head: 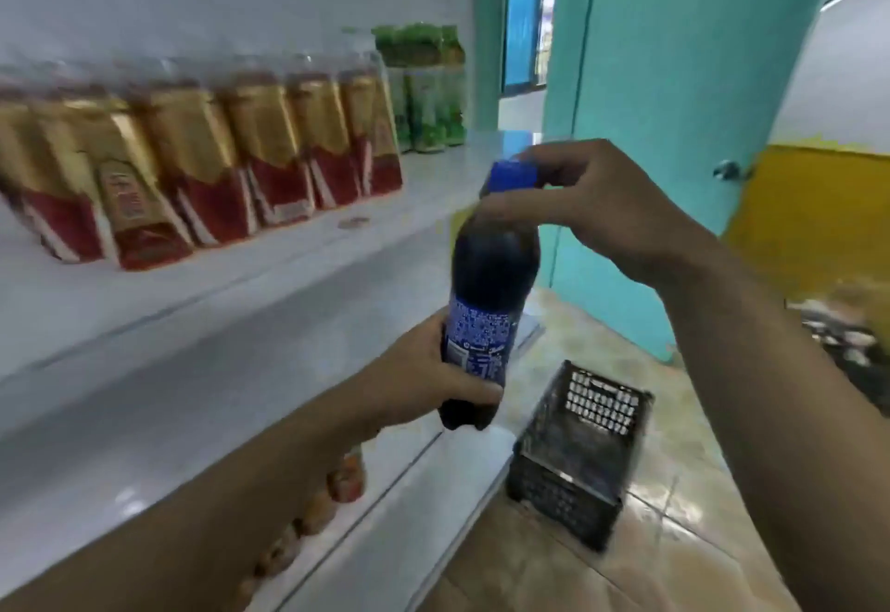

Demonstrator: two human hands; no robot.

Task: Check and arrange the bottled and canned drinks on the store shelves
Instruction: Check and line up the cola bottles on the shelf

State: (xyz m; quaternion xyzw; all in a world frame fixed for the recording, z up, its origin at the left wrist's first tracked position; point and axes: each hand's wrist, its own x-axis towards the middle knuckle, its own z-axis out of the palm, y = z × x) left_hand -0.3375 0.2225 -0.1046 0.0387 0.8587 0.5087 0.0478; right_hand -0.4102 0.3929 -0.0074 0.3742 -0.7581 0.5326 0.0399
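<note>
As far as could be judged through the blur, gripped the cola bottle [489, 274] round its lower label with the left hand [424, 375], thumb across the front. Pinched the blue cap [513, 176] from the right with the fingertips of the right hand [597, 212]. Clamped both hands on the one bottle, then, one low and one at the top.

Held it in the air just off the shelf edges, resting on no board, above and left of the black crate [578, 457] on the floor. Kept it near upright: long axis close to vertical, cap uppermost and leaning a little right, base downward.

Looked like the checking step, probably testing the cap's seal, with placing not yet done. Called next for letting go of the cap and setting the bottle base-first on the bare upper shelf [452, 168], likely right of the gold-and-red packs [192, 154] and in front of the green bottles [424, 86], label facing outward. Could not read the label print.
</note>
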